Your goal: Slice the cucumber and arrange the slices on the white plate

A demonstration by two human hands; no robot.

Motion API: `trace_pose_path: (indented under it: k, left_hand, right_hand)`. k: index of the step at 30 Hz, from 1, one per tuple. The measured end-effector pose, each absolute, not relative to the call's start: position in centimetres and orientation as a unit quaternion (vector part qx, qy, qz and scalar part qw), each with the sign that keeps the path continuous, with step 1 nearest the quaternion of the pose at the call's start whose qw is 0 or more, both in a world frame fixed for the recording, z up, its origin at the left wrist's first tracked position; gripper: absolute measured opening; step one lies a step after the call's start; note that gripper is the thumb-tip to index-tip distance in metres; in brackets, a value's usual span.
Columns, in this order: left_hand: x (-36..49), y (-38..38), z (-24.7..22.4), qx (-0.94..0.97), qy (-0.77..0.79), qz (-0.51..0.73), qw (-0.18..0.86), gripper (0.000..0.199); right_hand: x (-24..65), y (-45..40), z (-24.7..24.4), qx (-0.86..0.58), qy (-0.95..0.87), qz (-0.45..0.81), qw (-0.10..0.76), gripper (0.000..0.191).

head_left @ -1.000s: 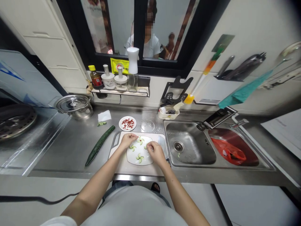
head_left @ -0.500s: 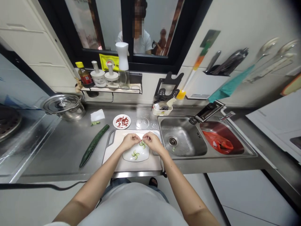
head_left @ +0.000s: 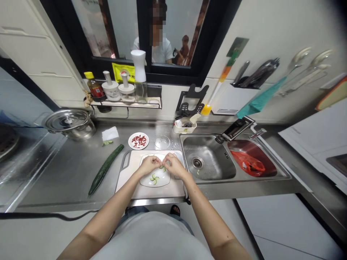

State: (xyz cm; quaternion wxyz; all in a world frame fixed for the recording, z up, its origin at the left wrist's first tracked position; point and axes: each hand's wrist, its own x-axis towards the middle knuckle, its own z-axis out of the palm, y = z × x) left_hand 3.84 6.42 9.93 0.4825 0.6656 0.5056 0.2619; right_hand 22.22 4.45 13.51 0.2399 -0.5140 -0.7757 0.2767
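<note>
Over the far part of a white plate (head_left: 145, 180), my left hand (head_left: 150, 164) and my right hand (head_left: 172, 165) meet fingertip to fingertip. Both are pinched closed, and whatever lies between the fingers is too small and hidden to make out. Just beneath the fingertips, a pinwheel of cucumber slices (head_left: 163, 168) is partly covered. Nearer to me on the plate lies a second cucumber pinwheel (head_left: 154, 178), fully visible. The plate rests on a pale cutting board (head_left: 127, 186). Behind it stands a small white dish (head_left: 130, 146) of chopped red pieces (head_left: 140, 141).
A whole cucumber (head_left: 106, 169) lies left of the board. Farther back are a white paper towel (head_left: 110, 134) with green scraps and a lidded steel pot (head_left: 81, 131). To the right is a double sink (head_left: 208, 159) with a red plastic bag (head_left: 248, 164). Seasoning jars (head_left: 110, 90) line a shelf.
My hands have drawn slightly closer together and now cover more of the far cucumber pinwheel. The whole view has shifted a little; the other things stay in place.
</note>
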Motion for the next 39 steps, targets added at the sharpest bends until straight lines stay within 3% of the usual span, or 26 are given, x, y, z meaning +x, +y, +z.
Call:
trace_pose_path:
  k: [7, 13, 18, 39]
  left_hand:
    - [3.6, 6.5, 9.4, 0.662, 0.543, 0.259, 0.446, 0.028]
    - [3.9, 6.0, 9.4, 0.664, 0.629, 0.191, 0.357, 0.02]
    - [5.0, 5.8, 9.4, 0.681, 0.647, 0.138, 0.313, 0.016]
    - [7.9, 6.0, 8.3, 0.714, 0.643, 0.06, 0.271, 0.018]
  right_hand:
    - [22.8, 4.6, 11.1, -0.543, -0.762, 0.264, 0.235, 0.012]
    - [23.2, 4.7, 7.7, -0.611, -0.747, 0.204, 0.164, 0.011]
    - [22.8, 4.6, 5.8, -0.625, -0.748, 0.162, 0.154, 0.016]
    - [22.1, 4.5, 5.7, -0.631, -0.756, 0.143, 0.102, 0.019]
